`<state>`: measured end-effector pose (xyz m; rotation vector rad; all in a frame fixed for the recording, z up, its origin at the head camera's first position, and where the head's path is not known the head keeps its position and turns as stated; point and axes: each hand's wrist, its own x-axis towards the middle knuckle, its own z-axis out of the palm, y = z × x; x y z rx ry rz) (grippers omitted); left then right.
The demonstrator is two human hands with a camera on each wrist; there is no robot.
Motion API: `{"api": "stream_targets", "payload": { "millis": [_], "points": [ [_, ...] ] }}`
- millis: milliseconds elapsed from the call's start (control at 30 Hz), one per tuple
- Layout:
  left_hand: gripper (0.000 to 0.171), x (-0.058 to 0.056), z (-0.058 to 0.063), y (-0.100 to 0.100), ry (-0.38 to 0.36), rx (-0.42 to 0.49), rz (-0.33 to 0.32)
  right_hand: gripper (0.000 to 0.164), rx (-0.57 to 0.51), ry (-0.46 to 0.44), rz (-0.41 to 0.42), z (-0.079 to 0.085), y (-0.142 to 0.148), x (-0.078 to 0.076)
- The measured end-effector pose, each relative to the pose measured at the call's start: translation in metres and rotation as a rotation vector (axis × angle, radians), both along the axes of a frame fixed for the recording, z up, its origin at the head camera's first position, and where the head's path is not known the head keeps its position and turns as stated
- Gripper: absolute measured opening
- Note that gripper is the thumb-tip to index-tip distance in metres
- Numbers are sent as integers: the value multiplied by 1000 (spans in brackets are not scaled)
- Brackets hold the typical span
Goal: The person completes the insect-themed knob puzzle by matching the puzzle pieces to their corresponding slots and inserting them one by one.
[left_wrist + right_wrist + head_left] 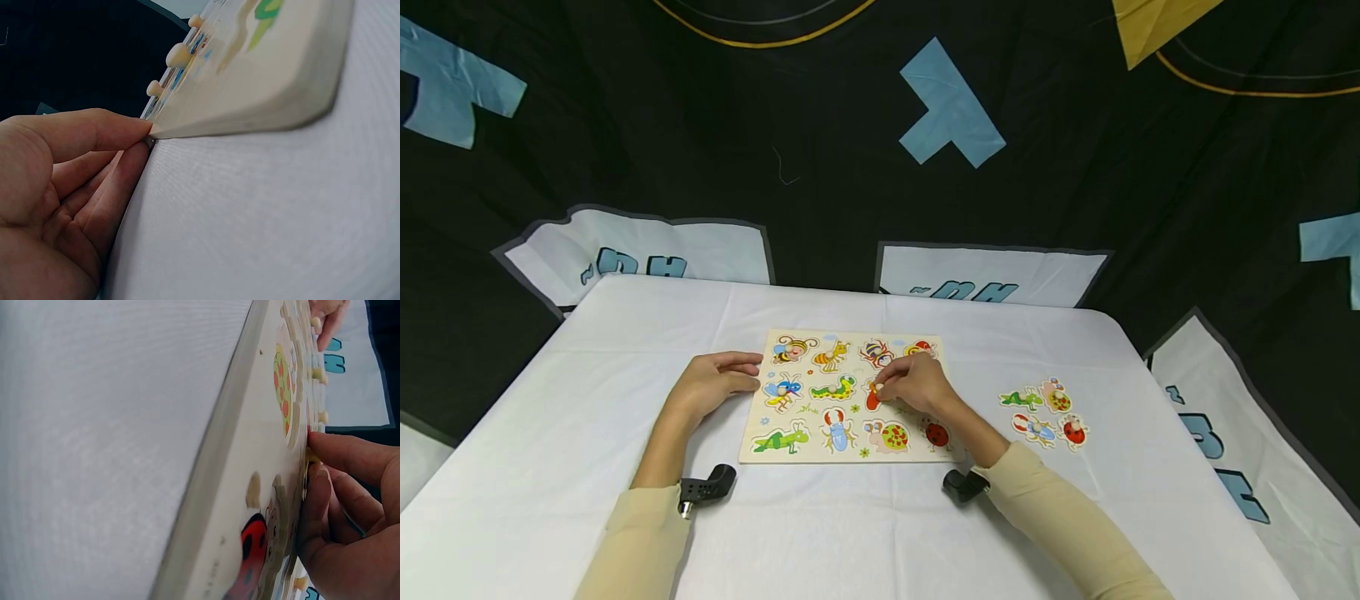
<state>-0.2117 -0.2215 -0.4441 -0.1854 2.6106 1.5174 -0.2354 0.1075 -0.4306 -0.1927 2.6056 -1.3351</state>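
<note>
A wooden insect puzzle board (820, 457) lies on the table. My left hand (711, 385) is at its left edge, thumb and fingers fairly straight and touching that edge; the left wrist view shows the thumb (94, 128) meeting the board's side. Over the board's right part, my right hand (917, 385) pinches the knob of a mostly hidden red puzzle piece (872, 398). In the right wrist view, thumb and finger close on the pale knob (312, 460), near the board surface. Knobbed pieces, such as a caterpillar (832, 388) and a blue insect (782, 390), sit in the upper rows.
Right of the board lie several loose pieces: a green grasshopper (1021, 399), a snail (1057, 397), a blue beetle (1034, 429) and a ladybird (1074, 432). Matching pictures line the board's front row. A white cloth covers the table (820, 533); a black curtain (820, 150) hangs behind.
</note>
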Motion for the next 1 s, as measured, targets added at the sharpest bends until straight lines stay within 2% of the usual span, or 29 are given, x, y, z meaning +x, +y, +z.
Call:
{"api": "stream_targets", "payload": {
  "millis": [533, 1000],
  "points": [
    [51, -1, -1, -1, -5, -16, 6, 13, 20, -57, 29, 1, 6, -5],
    [50, -2, -1, -2, -9, -7, -2, 14, -40, -94, -11, 2, 15, -4]
  ]
}}
